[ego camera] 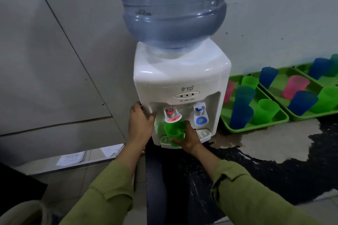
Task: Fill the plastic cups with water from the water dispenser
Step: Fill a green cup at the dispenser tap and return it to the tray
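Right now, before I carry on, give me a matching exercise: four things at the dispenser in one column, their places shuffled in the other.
1. green cup
2. left hand
3. water bottle
4. green trays

A. on top of the dispenser
B. right of the dispenser, holding cups
C. under the red tap, held by the right hand
D. against the dispenser's left side

Pairs: 1-C, 2-D, 3-A, 4-B

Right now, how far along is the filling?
Done: unclear; the coloured plastic cups on green trays show no visible water. In hand: right hand holds a green plastic cup under the white water dispenser's red tap; left hand braces it. Left: likely tray cups.
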{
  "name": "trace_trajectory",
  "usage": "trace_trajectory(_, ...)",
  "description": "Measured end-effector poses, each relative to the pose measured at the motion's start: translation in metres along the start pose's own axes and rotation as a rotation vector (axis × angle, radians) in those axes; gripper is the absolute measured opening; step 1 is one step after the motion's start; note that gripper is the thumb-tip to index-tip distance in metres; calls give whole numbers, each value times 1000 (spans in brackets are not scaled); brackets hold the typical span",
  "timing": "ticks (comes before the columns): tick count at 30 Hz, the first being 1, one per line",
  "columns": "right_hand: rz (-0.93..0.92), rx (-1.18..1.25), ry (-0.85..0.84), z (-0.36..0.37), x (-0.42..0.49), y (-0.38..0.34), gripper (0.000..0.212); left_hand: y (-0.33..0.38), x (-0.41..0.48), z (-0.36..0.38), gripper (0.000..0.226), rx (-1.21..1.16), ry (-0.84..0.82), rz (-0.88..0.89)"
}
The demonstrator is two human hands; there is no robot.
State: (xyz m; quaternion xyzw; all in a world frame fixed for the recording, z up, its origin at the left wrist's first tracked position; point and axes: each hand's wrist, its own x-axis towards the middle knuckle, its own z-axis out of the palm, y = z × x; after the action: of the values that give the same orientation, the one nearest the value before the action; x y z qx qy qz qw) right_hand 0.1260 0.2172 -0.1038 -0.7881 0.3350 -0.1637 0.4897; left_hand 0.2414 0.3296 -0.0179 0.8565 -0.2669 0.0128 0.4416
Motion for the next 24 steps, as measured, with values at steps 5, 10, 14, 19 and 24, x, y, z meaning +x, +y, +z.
trace_trajectory(5,-23,20,9,2,0,3,71,-1,1,4,37,13,24,10)
trace_trajectory(10,-55,50,24,4,2,9,70,-6,2,5,37,2,34,21)
trace_trajectory(14,-75,68,41,7,3,16,72,-8,1,5,36,7,40,46)
trace_trajectory(19,-97,78,58,11,4,21,74,-9,1,4,35,9,42,65)
trace_trajectory(24,-109,95,69,13,5,25,74,-9,2,3,35,16,31,58)
